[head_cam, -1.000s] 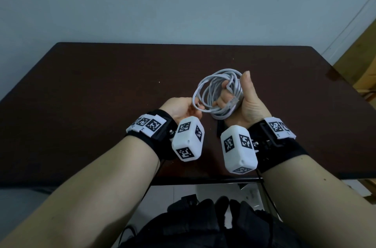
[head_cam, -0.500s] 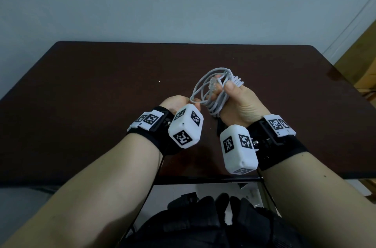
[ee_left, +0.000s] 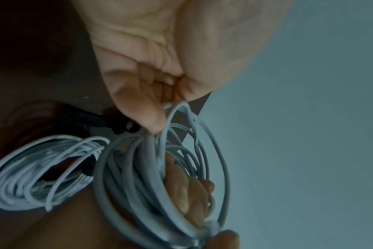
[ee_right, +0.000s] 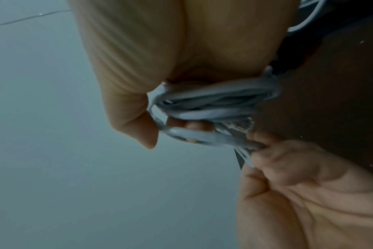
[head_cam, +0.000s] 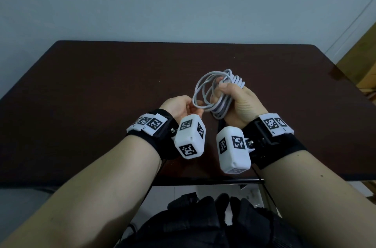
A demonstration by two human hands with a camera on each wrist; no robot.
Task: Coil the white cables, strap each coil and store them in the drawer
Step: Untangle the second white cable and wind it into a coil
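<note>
Both hands on coil [head_cam: 215, 93]; right hand [head_cam: 242, 103] fisted round it; left hand [head_cam: 181, 106] pinching loop

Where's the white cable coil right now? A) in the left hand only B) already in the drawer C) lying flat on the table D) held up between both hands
D: the white cable coil is off the table, gripped in the right hand, while the left hand pinches its near loops.
</note>
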